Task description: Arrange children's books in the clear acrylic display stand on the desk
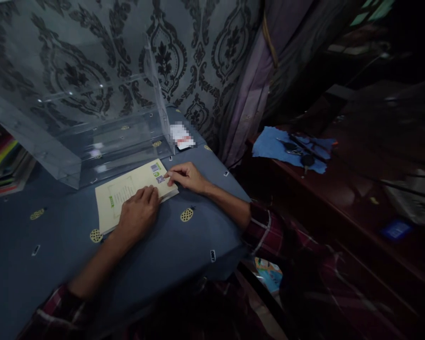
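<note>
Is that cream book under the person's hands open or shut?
Shut, it seems: the cream book lies flat, barcoded cover facing up, with the left hand and right hand touching it.

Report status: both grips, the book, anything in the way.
Left grip on the near side of the book. Right grip at its right end, beside the printed code. Book lying on blue cloth. Transparent stand close behind it.
</note>
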`<control>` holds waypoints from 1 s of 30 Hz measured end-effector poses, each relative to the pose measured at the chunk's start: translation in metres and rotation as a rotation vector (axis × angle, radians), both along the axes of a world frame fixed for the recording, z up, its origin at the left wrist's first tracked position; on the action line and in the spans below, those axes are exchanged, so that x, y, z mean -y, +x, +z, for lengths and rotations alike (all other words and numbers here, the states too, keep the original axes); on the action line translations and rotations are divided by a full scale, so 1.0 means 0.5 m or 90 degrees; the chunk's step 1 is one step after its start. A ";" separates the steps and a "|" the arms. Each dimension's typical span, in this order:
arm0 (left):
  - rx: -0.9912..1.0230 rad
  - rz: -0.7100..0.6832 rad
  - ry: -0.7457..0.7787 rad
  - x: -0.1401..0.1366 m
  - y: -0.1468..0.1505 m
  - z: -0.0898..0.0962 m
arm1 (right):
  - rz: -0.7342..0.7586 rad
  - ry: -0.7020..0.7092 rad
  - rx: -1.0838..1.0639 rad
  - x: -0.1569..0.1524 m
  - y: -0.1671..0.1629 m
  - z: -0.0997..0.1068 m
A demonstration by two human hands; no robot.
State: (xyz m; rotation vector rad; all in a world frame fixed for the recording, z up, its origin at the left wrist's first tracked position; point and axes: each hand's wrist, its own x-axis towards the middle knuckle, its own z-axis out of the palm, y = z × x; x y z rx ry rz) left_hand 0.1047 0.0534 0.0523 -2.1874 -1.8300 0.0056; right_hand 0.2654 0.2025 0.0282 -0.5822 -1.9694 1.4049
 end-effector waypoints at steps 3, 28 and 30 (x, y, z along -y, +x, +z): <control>-0.012 -0.001 0.005 0.003 -0.001 0.000 | -0.001 0.006 -0.003 0.002 -0.001 -0.003; 0.145 0.212 -0.059 -0.003 -0.222 0.037 | 0.059 0.141 0.142 0.012 0.009 0.012; 0.106 0.213 -0.091 -0.001 -0.220 0.051 | 0.052 0.165 0.151 0.009 0.011 0.013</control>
